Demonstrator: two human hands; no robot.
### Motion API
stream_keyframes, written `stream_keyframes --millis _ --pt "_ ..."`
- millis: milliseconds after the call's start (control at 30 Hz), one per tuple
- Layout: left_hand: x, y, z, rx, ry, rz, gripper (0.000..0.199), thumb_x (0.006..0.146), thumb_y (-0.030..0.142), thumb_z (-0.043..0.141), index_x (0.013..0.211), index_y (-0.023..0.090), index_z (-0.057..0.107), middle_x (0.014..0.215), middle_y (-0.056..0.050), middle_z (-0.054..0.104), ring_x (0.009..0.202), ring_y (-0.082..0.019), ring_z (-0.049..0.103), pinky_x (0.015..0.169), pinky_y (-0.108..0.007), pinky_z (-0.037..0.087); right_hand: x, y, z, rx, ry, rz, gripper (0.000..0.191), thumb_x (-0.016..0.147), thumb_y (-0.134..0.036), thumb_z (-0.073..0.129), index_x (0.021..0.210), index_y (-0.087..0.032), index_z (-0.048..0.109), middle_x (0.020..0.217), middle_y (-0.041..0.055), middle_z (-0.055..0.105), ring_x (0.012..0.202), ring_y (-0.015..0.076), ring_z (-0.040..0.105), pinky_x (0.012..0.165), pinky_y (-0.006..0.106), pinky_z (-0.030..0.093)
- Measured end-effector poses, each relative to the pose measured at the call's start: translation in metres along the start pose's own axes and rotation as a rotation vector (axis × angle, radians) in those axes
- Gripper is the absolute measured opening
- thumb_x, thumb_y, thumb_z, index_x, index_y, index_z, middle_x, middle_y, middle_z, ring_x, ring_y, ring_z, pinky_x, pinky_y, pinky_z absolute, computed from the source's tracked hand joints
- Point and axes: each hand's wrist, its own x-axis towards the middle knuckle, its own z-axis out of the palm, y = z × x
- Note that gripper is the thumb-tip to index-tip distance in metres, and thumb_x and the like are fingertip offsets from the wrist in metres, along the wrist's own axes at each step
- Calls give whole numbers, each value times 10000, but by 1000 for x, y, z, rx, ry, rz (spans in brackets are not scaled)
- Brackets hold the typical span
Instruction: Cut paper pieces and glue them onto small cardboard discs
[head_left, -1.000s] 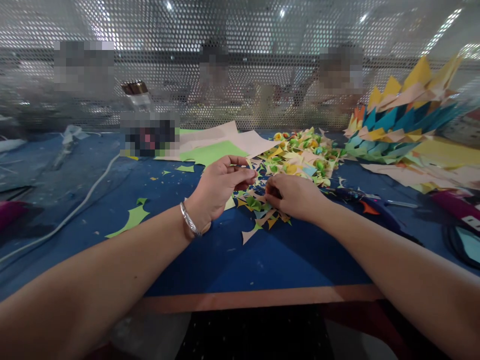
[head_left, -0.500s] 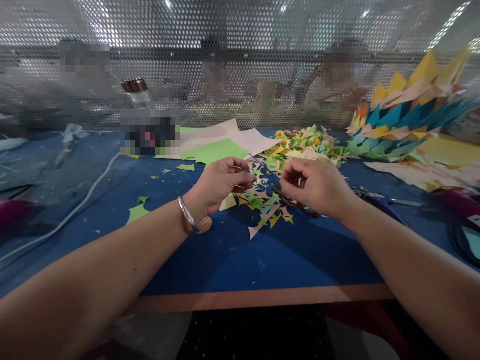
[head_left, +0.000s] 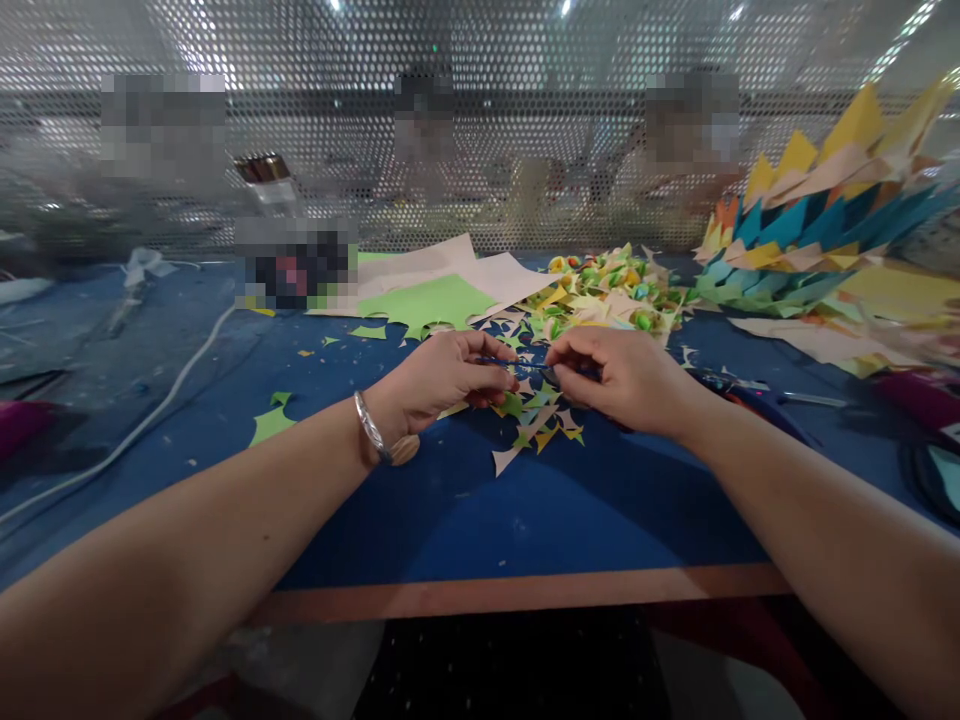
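Note:
My left hand, with a silver bangle on its wrist, is closed in a pinch on a thin dark-blue strip. At the strip's other end, the fingertips of my right hand are pinched on it, so it lies level between both hands. Whether it is paper or a stick, I cannot make out. Below and behind the hands lie small cut paper scraps in green, pink and yellow. Beyond them is a heap of curled paper pieces.
Green paper with cut-out edges lies over pale sheets at the back. A layered folded-paper piece stands right. Scissors lie beside my right wrist. A white cable crosses the blue table's left. Behind the perforated screen are people.
The blue strip has swung from slanting up out of my left hand to lying level. My right hand has moved left and taken its free end.

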Motion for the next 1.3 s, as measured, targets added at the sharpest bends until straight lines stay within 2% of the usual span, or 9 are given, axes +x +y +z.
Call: stream_keyframes --millis 100,167,300,600,833,967,1067,1200,1300 --pt "0 0 -2 -29 -44 -21 148 783 43 715 869 142 646 661 19 692 563 -74 632 581 -199 461 0 1 0 -26 -4 -24 133 881 -248 559 844 -168 659 782 48 660 668 153 582 624 277 419" --pt "0 0 -2 -21 -57 -36 64 833 144 716 812 144 655 688 -8 717 601 -96 664 599 -214 471 0 1 0 -33 -9 -37 143 893 -250 555 849 -170 665 794 55 661 683 159 582 629 280 417" --pt "1 0 -2 -43 21 -59 263 939 335 630 749 155 656 664 -28 728 594 -129 690 604 -246 491 -1 -1 0 -9 0 -71 148 908 -242 554 848 -169 668 783 50 653 688 155 574 634 274 412" --pt "0 2 -7 74 -66 -29 228 875 262 717 690 135 675 668 -39 739 636 -116 709 580 -202 470 -1 -5 -2 -5 -18 -137 146 919 -225 545 838 -168 652 748 31 615 648 136 542 613 263 395" --pt "-4 5 -10 366 -150 35 225 859 328 713 751 132 690 728 -49 758 650 -124 700 633 -227 507 -3 -6 -1 -26 -26 -162 166 926 -228 525 848 -156 652 757 43 622 655 139 561 615 258 412" --pt "-5 7 -11 442 -232 101 248 890 345 661 749 141 652 736 -49 756 661 -129 700 653 -235 523 -3 -7 -1 4 -34 -151 159 919 -228 533 850 -158 658 786 50 640 656 137 569 612 255 421" --pt "-7 10 -11 493 -246 144 258 929 323 590 735 154 612 708 -38 738 645 -126 691 653 -239 522 -3 -10 -3 19 -23 -143 166 923 -239 535 840 -161 656 770 41 626 643 131 551 600 255 412" --pt "-8 13 -13 709 -152 304 295 974 293 494 718 170 575 702 -29 726 640 -112 668 654 -225 482 -3 -8 -7 44 -9 -82 155 920 -276 571 846 -173 661 761 34 629 660 142 560 605 270 409" --pt "-7 12 -16 803 -72 424 285 982 289 485 727 183 555 701 -20 726 671 -111 667 677 -217 462 -3 -4 -9 131 -12 49 195 927 -353 599 846 -190 668 740 30 644 640 146 568 607 286 420"
